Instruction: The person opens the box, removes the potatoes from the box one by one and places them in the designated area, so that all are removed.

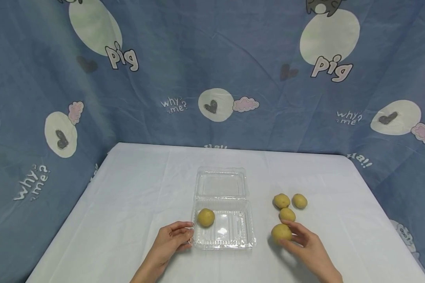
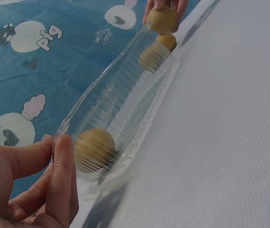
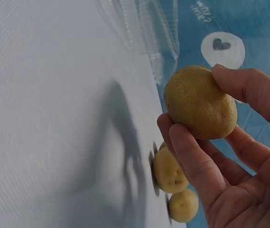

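Observation:
A clear plastic clamshell box (image 1: 233, 232) lies with its lid (image 1: 221, 182) folded back on the white table. One potato (image 1: 206, 217) sits in the left part of its base. My left hand (image 1: 172, 240) pinches the box's left rim between thumb and fingers, as the left wrist view shows (image 2: 54, 178). To the right of the box, my right hand (image 1: 306, 245) holds another potato (image 3: 200, 102) between thumb and fingertips, raised off the table with a shadow below it. Three more potatoes lie just beyond that hand, including a front one (image 1: 287, 215).
Two of the loose potatoes, a left one (image 1: 281, 201) and a right one (image 1: 300, 201), lie farther back. A white cloth (image 1: 134, 188) covers the table. Behind and at the sides hangs a blue printed curtain (image 1: 184, 59).

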`<state>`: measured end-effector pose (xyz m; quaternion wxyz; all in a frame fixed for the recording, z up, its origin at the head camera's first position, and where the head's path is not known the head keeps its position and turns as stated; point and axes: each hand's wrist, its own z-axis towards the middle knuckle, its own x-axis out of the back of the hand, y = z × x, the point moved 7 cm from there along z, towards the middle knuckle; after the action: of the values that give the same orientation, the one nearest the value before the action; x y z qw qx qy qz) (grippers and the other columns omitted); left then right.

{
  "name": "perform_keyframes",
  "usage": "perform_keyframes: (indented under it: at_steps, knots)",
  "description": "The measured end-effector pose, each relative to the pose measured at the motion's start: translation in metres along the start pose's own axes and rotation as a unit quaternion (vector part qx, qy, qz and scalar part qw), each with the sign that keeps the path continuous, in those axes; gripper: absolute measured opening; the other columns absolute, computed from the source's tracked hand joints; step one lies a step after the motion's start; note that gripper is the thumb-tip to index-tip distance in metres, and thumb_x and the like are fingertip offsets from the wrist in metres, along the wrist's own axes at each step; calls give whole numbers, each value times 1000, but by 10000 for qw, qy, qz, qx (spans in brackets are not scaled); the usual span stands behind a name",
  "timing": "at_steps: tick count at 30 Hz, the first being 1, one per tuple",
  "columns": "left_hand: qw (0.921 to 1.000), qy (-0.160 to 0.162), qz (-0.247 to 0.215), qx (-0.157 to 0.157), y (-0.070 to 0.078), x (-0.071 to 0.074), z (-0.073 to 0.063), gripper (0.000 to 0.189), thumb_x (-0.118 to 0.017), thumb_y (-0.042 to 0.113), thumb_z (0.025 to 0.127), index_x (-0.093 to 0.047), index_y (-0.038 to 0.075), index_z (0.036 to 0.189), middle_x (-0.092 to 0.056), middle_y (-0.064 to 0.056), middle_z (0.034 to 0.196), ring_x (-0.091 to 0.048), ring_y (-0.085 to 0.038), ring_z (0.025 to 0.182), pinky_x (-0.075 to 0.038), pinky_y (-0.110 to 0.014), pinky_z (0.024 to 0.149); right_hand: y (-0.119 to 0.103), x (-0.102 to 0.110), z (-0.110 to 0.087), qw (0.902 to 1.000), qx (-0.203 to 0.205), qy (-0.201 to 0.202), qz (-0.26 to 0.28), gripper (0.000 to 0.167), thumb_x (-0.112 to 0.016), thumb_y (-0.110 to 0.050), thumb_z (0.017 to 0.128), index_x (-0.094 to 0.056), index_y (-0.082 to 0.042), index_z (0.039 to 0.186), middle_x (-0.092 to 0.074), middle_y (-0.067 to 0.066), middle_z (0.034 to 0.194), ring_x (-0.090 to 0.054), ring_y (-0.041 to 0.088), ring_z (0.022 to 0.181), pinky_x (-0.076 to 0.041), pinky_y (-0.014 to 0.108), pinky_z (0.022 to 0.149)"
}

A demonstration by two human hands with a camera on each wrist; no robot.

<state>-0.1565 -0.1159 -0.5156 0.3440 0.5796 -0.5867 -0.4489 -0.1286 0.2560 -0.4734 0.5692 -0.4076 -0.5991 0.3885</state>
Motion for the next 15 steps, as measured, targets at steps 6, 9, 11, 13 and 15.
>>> perform_keyframes:
  at_steps: [6,9,11,13,15]
  knots:
    - [10000,-15,2,3,-1,1,0,41,-73,13,89,-59,-9,121,-61,-4,90,-61,-15,79,-60,-29,69,3,5,0,9998,-93,108,-119,54,-79,-12,84,-57,-2,131,-59,15,129,-62,6,101,-53,22,86]
    - [10000,-27,6,5,-1,1,0,41,-73,13,89,-58,-9,121,-61,-4,90,-62,-16,79,-60,-29,70,4,7,0,9997,-178,127,-146,54,-79,-13,84,-57,-3,132,-59,16,130,-62,7,102,-52,22,87]
    - [10000,-31,1,3,-2,1,1,41,-73,12,89,-58,-9,121,-61,-4,90,-62,-16,79,-60,-29,69,4,9,0,9995,-221,140,-192,54,-79,-14,84,-57,-3,133,-58,16,130,-63,9,103,-52,21,87]
    - [10000,-34,-12,3,-2,1,1,41,-73,12,89,-58,-9,121,-61,-4,90,-62,-16,80,-60,-29,70,5,10,0,9994,-227,136,-232,54,-78,-15,84,-56,-3,133,-58,17,130,-63,13,105,-52,21,87]
    - [10000,-31,-22,-2,-2,1,1,41,-73,12,89,-59,-9,121,-61,-4,90,-62,-16,79,-60,-29,69,5,12,0,9992,-260,164,-259,55,-79,-16,84,-56,-4,133,-58,17,130,-64,16,106,-52,20,87]
